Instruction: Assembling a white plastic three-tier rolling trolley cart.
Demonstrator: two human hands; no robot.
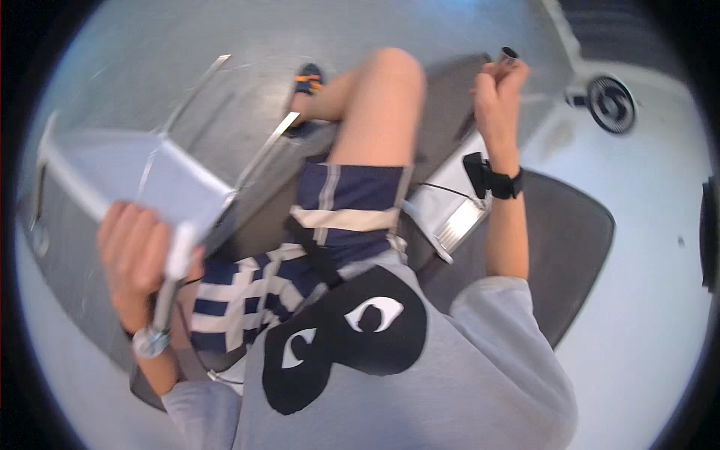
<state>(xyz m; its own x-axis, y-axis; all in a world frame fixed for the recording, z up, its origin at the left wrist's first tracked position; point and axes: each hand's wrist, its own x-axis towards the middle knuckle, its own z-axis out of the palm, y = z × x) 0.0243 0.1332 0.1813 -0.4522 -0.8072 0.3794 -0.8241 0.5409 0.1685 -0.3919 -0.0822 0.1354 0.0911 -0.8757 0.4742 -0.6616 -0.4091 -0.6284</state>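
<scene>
My left hand [135, 251] is closed round a white joint of a metal-legged frame, at the left. The frame carries a pale, translucent-looking panel [142, 169], and thin silver legs [259, 154] reach away from it. One metal tube runs back from my fist to a round silver end [150, 343] by my wrist. At the upper right, my right hand [500, 101] is raised and wrapped round a short shiny metal tube [509, 55] with a dark open end. The rest of that tube is hidden in my fingers. The left side is blurred by motion.
I sit on a dark grey padded seat [566, 247], one bare knee up. A small black fan [611, 104] stands on the pale surface at the right. Beside my thigh lies a white and silver object [459, 225] with a black cord. Grey floor [247, 37] stretches ahead.
</scene>
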